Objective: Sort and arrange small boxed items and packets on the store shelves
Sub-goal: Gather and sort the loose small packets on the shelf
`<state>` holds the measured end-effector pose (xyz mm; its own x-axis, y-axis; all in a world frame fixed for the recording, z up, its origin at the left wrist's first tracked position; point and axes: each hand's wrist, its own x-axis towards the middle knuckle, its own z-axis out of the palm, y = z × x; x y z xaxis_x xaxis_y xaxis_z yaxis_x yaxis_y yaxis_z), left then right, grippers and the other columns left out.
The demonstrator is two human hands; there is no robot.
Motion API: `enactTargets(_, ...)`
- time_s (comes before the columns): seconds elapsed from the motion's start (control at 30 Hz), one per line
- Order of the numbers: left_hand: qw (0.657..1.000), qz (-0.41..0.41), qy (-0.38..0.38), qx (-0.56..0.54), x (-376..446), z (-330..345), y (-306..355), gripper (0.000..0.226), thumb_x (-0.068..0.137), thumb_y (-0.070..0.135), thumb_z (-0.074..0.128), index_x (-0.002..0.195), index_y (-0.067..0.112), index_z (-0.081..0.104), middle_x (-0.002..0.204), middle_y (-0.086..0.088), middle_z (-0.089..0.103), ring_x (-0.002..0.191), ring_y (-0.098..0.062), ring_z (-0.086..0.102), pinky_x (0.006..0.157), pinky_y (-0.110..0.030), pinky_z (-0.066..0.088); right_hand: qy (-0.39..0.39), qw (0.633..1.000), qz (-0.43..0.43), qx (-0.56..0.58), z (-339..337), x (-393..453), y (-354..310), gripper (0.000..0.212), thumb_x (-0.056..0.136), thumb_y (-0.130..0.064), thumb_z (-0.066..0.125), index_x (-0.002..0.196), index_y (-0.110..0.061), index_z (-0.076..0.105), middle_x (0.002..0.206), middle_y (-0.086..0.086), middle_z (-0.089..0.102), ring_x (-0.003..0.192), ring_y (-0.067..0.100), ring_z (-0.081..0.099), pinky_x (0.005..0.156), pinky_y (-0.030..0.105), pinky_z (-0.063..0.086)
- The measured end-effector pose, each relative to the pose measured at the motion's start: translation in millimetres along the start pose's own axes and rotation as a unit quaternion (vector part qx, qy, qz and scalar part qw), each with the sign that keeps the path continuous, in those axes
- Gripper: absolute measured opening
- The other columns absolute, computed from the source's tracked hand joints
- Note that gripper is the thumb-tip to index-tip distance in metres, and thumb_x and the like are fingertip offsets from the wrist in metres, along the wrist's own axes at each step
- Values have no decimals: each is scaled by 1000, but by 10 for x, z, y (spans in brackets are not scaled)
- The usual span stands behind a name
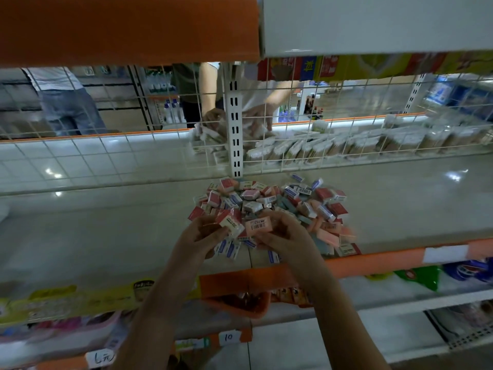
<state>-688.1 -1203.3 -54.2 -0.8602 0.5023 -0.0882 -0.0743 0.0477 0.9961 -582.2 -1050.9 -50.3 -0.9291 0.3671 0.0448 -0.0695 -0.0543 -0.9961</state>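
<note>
Now both hands work at the near edge of a pile (277, 206) of small boxes on the shelf (106, 231). Left hand (205, 233) curls its fingers round a white-and-red box (231, 222); right hand (282, 233) pinches a pink box (258, 225). One box each. Those in the pile are too many to count.
</note>
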Motion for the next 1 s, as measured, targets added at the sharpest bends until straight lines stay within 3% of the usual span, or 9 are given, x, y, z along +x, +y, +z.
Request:
enactTargets(0.1, 1000, -10, -8, -15, -33, 10, -14, 7, 89, 6, 57, 89, 12, 60, 52, 11, 48, 51, -8, 38, 52, -23, 29, 0, 1000, 0, 3, 0, 2, 19, 18, 86, -6, 60, 101, -15, 58, 94, -2, 66, 88, 7, 67, 75, 19, 53)
enactTargets(0.3, 1000, -21, -15, 13, -57, 125, 7, 12, 93, 12, 53, 97, 22, 59, 70, -1, 50, 59, -10, 41, 49, -20, 32, 13, 998, 8, 58, 23, -9, 83, 20, 84, -7, 64, 103, -9, 56, 90, -5, 69, 90, 11, 68, 74, 20, 54)
enactTargets(0.43, 998, -22, -25, 57, -57, 160, -23, 11, 96, 20, 50, 103, 28, 54, 64, 2, 55, 52, -5, 46, 46, -19, 33, 22, 998, 5, 53, 12, -27, 102, 24, 83, -7, 64, 104, -6, 54, 85, -6, 69, 85, 8, 68, 70, 18, 54)
enactTargets(0.57, 997, -19, -37, 62, -73, 233, -39, 14, 100, 19, 41, 101, 30, 50, 64, 0, 57, 39, -1, 41, 39, -14, 29, 55, 996, -19, -64, 2, -8, 185, 22, 82, -20, 66, 102, -27, 58, 100, -4, 64, 91, 14, 66, 80, 31, 57)
enactTargets(0.63, 997, -25, -39, 64, -73, 247, -60, 15, 101, 23, 38, 104, 26, 52, 68, -4, 54, 41, -4, 38, 38, -14, 29, 64, 991, -27, -112, -4, -7, 197, 24, 83, -20, 66, 99, -35, 58, 97, -10, 62, 87, 9, 65, 75, 24, 56)
enactTargets(0.73, 995, -42, -62, 67, -67, 216, -101, 17, 99, 29, 43, 109, 22, 53, 68, 0, 50, 44, -4, 39, 41, -15, 31, 74, 976, -51, -200, -11, -21, 200, 29, 83, -19, 68, 106, -34, 58, 92, -21, 56, 84, -7, 58, 69, 14, 50)
enactTargets(0.9, 988, -11, -85, 125, -66, 135, -139, 25, 91, 22, 57, 116, 18, 54, 76, 5, 52, 58, -4, 48, 47, -13, 37, 79, 959, -99, -252, -5, -20, 232, 38, 80, -17, 71, 92, -46, 49, 92, -22, 56, 90, -11, 53, 73, 8, 46)
enactTargets(1.0, 982, 14, -72, 174, -54, 92, -147, 28, 88, 24, 62, 114, 28, 53, 98, 5, 59, 77, -5, 56, 51, -8, 40, 85, 956, -102, -262, 0, -14, 248, 37, 80, -17, 71, 91, -44, 48, 94, -19, 57, 90, -8, 53, 73, 7, 45)
